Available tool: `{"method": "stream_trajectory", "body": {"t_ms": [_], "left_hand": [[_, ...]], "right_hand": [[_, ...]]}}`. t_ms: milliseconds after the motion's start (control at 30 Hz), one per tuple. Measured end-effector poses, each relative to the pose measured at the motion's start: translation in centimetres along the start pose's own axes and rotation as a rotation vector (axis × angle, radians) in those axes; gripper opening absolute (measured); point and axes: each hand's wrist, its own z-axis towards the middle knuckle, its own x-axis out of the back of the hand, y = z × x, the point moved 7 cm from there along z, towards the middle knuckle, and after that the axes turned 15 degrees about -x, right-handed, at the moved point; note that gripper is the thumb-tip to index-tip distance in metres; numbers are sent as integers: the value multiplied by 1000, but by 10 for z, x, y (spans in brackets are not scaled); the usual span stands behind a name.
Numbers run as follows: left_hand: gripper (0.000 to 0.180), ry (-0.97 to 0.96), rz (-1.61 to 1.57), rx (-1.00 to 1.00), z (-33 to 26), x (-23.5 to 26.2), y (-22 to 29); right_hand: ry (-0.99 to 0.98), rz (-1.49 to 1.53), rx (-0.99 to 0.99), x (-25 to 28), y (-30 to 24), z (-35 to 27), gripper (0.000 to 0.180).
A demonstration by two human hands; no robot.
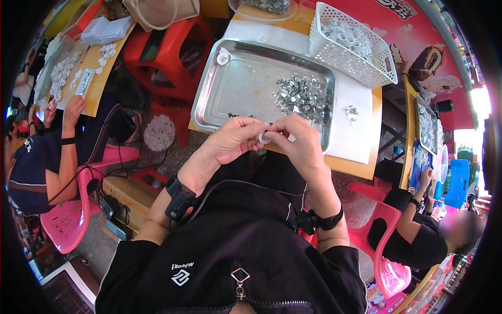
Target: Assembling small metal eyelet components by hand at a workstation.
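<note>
My left hand point(233, 139) and my right hand point(296, 143) meet just above the near rim of a steel tray point(209, 104). Together they pinch a small white round plastic part point(264, 137) between their fingertips. A heap of small shiny metal pieces point(302, 95) lies in the right half of the tray, just beyond my right hand. One white round part point(223, 57) rests at the tray's far left corner. A black band sits on each of my wrists.
A white perforated basket point(349, 46) full of white parts stands at the back right of the table. A few metal pieces point(352, 111) lie right of the tray. Red stools point(167, 52) stand at left. Other people sit on pink chairs at both sides, working at other tables.
</note>
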Motion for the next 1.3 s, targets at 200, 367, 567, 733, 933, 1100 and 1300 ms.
{"method": "stream_trajectory", "body": {"t_ms": [200,367,567,733,933,1100,1300], "left_hand": [[18,-18,-78,-53,5,-9,8],[21,52,137,-149,6,-9,12],[18,114,617,-426,5,-15,34],[15,151,896,-596,-1,-29,44],[11,173,899,-655,-3,-25,43],[7,180,933,-650,-3,-26,45],[6,209,1001,-617,4,-16,39]], "right_hand": [[-102,527,-513,-14,41,-4,14],[20,432,-492,-9,41,-4,14],[128,407,-435,-4,39,-4,11],[183,433,-392,-4,43,-6,9],[228,316,-306,-4,35,-6,9],[255,282,-271,-5,32,-5,8],[234,301,-397,-18,52,-1,9]]}}
